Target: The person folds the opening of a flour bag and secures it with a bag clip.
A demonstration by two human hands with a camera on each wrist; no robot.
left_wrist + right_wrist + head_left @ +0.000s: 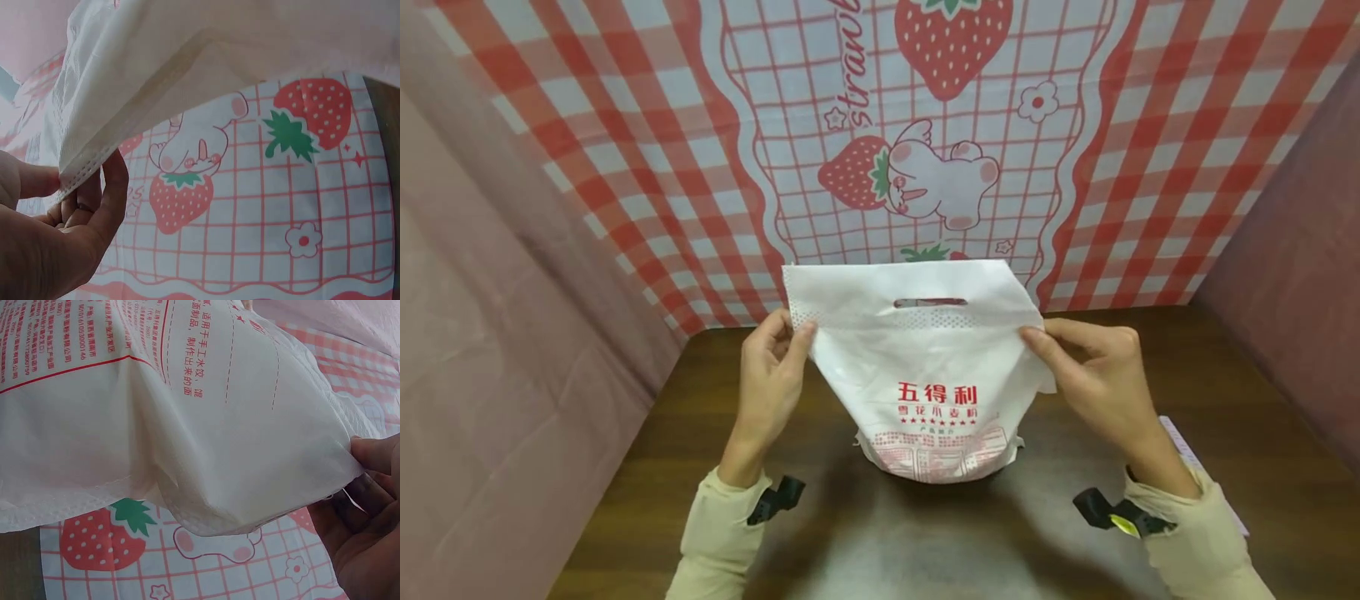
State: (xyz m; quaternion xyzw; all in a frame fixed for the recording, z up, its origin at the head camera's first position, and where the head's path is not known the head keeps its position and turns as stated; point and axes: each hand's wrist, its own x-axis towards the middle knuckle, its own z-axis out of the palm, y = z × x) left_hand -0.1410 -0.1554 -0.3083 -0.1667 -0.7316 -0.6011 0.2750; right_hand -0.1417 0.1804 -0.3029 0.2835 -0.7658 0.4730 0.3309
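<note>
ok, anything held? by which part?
White wheat-flour bag: left fingers pinch its left side edge, right fingers its right side edge, both near the top, just below the handle slot's level.

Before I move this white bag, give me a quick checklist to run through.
1. Left hand pinching the white bag's side edge: ok.
2. Right hand pinching the opposite edge: ok.
3. Handle slot free of fingers: ok.
4. Pale strip by the right forearm apart from the bag: ok.
5. Bag's base resting on the table: cannot tell.
6. Bag's contents: cannot tell, hidden.
</note>
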